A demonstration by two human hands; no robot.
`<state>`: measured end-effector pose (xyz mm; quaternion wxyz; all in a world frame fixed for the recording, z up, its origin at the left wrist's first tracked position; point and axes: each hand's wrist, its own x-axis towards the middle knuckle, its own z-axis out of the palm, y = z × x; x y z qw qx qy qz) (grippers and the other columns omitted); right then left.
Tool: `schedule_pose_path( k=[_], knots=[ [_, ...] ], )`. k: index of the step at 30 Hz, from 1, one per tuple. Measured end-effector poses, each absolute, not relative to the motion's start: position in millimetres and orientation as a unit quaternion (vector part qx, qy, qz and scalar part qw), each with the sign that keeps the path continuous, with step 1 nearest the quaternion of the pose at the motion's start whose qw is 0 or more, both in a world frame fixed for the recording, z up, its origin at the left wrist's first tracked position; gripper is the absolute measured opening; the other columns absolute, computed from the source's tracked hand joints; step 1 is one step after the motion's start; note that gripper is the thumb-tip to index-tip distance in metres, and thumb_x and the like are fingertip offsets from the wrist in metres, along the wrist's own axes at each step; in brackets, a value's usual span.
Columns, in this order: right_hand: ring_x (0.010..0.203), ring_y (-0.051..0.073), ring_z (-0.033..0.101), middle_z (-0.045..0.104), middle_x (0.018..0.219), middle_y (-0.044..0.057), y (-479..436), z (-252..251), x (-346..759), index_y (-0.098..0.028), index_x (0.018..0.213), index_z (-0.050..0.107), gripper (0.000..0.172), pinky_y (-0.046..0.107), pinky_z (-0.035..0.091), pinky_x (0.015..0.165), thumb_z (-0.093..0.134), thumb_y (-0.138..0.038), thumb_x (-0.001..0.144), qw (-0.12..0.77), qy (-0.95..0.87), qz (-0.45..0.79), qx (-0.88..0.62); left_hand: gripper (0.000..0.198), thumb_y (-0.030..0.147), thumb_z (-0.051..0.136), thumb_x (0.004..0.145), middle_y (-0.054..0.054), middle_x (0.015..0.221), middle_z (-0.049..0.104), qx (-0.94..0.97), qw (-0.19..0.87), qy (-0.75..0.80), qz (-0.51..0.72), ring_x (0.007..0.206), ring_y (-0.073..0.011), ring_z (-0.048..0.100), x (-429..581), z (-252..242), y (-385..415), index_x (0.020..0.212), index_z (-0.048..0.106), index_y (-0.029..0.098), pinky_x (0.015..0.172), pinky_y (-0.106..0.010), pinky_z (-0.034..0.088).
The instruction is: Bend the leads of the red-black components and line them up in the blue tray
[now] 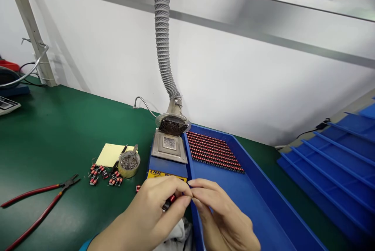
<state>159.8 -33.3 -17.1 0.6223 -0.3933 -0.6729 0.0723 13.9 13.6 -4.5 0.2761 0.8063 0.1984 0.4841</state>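
Note:
My left hand [149,208] is closed, with a small red-and-black coil component [172,198] showing between its curled fingers. Thumb and forefinger of my right hand [222,214] are pinched together, meeting the left fingertips; whatever lies between them is too small to make out. Both hands are in front of a solder pot [156,150] with a square silvery well, partly covering its yellow label [152,173]. Similar red-and-black components [94,174] lie loose on the green bench, and one more sits just beyond my left hand.
A blue tray [249,192] holds rows of components [215,151]. A fan hood [173,124] on a grey hose [162,28] overhangs the pot. Red-handled pliers [55,193], a tin of grey bits [129,165] and yellow paper [109,154] lie left; blue stacked trays [331,169] stand right.

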Motion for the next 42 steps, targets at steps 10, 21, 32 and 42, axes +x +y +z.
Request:
schedule_pose_path(
  k=[10, 21, 32, 42],
  knots=[
    [0.067, 0.019, 0.065, 0.068, 0.066, 0.004, -29.3, -12.6, 162.4, -0.021, 0.077, 0.069, 0.008, 0.03, 0.053, 0.062, 0.066, -0.022, 0.085, 0.656, -0.607, 0.235, -0.382, 0.017, 0.011, 0.046, 0.092, 0.002, 0.066, 0.059, 0.801, 0.286, 0.191, 0.49, 0.057, -0.0092, 0.053, 12.2, -4.0, 13.3, 0.08, 0.055, 0.018, 0.053, -0.017, 0.04],
    [0.043, 0.012, 0.044, 0.046, 0.043, -0.003, -32.8, -17.2, 157.1, -0.02, 0.057, 0.053, 0.041, 0.025, 0.04, 0.046, 0.048, -0.036, 0.095, 0.623, -0.536, 0.411, -0.396, 0.021, 0.009, 0.04, 0.093, 0.002, 0.059, 0.055, 0.844, 0.113, 0.165, 0.498, 0.051, -0.012, 0.045, 13.5, -8.7, 13.8, 0.079, 0.054, 0.016, 0.052, -0.025, 0.035],
    [0.071, 0.02, 0.066, 0.069, 0.07, 0.002, -31.2, -18.3, 157.5, -0.025, 0.087, 0.071, 0.013, 0.033, 0.054, 0.066, 0.065, -0.013, 0.086, 0.659, -0.635, 0.199, -0.351, 0.016, 0.02, 0.05, 0.089, 0.004, 0.065, 0.053, 0.742, 0.48, 0.217, 0.415, 0.061, -0.01, 0.05, 10.2, 2.1, 10.5, 0.074, 0.055, 0.019, 0.059, -0.019, 0.037],
    [0.065, 0.015, 0.059, 0.059, 0.06, 0.0, -30.2, -15.9, 168.2, -0.02, 0.07, 0.065, 0.016, 0.026, 0.048, 0.063, 0.066, -0.025, 0.086, 0.714, -0.509, 0.284, -0.387, 0.014, 0.031, 0.054, 0.093, 0.003, 0.084, 0.053, 0.642, 0.611, 0.18, 0.428, 0.078, -0.0105, 0.049, 8.5, -9.0, 16.7, 0.105, 0.058, 0.027, 0.073, -0.019, 0.041]
  ],
)
